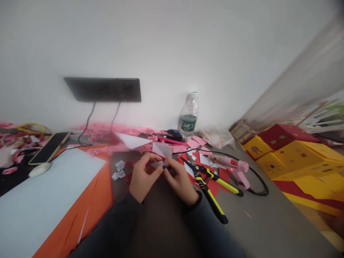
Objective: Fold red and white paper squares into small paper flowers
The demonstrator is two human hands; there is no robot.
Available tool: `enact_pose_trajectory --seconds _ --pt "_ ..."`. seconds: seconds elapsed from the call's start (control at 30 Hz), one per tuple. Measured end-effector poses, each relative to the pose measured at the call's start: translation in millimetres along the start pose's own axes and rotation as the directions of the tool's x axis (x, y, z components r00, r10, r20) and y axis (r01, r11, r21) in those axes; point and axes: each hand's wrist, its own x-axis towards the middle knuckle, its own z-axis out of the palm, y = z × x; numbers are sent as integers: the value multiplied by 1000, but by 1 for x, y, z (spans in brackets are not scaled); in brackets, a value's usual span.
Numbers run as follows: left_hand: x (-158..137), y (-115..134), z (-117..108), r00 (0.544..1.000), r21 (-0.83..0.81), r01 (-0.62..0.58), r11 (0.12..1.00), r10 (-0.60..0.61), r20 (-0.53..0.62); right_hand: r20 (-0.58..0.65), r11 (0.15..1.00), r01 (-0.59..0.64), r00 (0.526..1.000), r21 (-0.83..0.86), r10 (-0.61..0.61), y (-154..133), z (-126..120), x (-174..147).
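My left hand (pixel 143 175) and my right hand (pixel 182 182) meet over the grey table, thumbs and fingertips pinched together. Between them is a small piece of white paper (pixel 157 164), partly hidden by the fingers. Just behind the fingertips stands a folded white paper (pixel 162 150); whether it joins the pinched piece I cannot tell. Right of my right hand, scissors with black and yellow handles (pixel 210 196) lie spread on red and white paper scraps (pixel 224 175). Little crumpled white paper shapes (pixel 118 170) sit left of my left hand.
A pink glue gun (pixel 228 161) with a black cord lies right. A water bottle (pixel 189 116) stands by the wall. White sheets (pixel 59 193) over orange paper (pixel 103 186), a phone (pixel 49 148) and a mouse (pixel 39 170) are left; yellow and red boxes (pixel 292 157) far right.
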Motion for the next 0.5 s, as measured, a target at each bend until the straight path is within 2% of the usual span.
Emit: enact_pose_trajectory --seconds 0.1,0.27,0.5 --pt "0 -1 -1 1000 16 -23 1000 23 -1 12 999 22 1000 -24 -22 -1 1 -1" --pt "2 1 -5 998 -28 -62 998 62 18 -19 992 -58 998 117 60 0 0 0" --pt "4 -1 -8 992 -8 -122 992 123 30 -53 971 -77 994 227 91 5 -2 0"
